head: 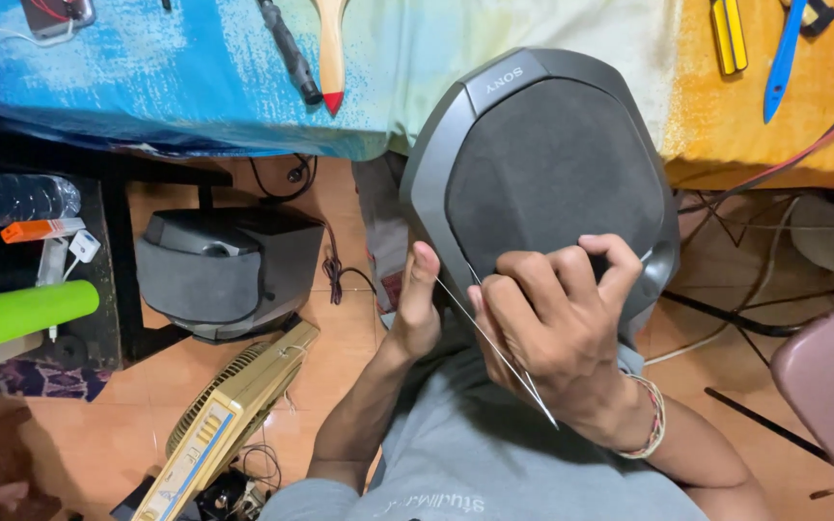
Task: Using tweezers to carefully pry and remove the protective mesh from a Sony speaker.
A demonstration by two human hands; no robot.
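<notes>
A large dark grey speaker (542, 164) with a cloth grille rests on my lap, its front facing up. My left hand (417, 304) grips its lower left edge, thumb pointing up along the rim. My right hand (557, 318) is closed at the speaker's lower edge, fingers curled against the grille. It holds a thin metal rod (499, 352) that runs diagonally from the speaker's edge down past my wrist. A beaded bracelet (651, 420) circles my right wrist.
A table under a blue and orange cloth (147, 87) carries a wooden brush (330, 48), a black tool, yellow and blue tools. On the floor stand a second grey speaker (224, 270), a beige fan (229, 415), a green roll (21, 314), a water bottle and cables.
</notes>
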